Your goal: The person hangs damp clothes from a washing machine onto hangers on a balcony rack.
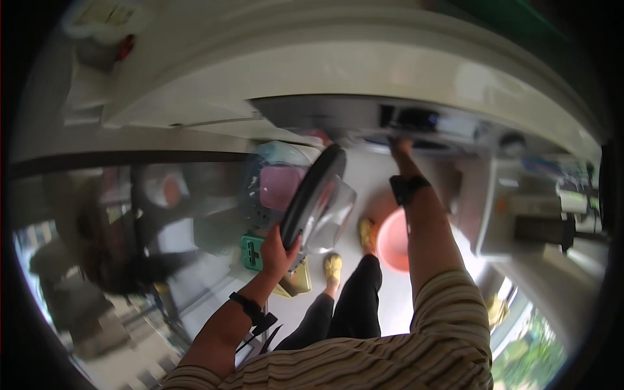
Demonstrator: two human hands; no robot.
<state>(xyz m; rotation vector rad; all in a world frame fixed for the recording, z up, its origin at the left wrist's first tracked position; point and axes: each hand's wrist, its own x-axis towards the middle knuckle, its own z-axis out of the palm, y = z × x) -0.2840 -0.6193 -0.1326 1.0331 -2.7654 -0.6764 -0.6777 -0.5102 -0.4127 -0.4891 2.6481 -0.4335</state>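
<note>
A front-loading washing machine (pixel 341 109) with a dark grey front stands before me, its round door (pixel 314 204) swung out to the left. My left hand (pixel 280 251) holds the near edge of that door, whose clear bowl faces right. At the drum opening (pixel 429 143) is my right hand (pixel 401 144), its fingers partly hidden inside the rim; whether it holds anything I cannot tell. A blurred pinkish-red thing (pixel 320 136) shows beside the door hinge.
A pink basin (pixel 394 241) stands on the floor by my right foot. Left of the door are a clear tub with a pink container (pixel 280 187), a green box (pixel 251 251) and a yellowish box (pixel 298 282). A light countertop (pixel 341 63) overhangs the machine.
</note>
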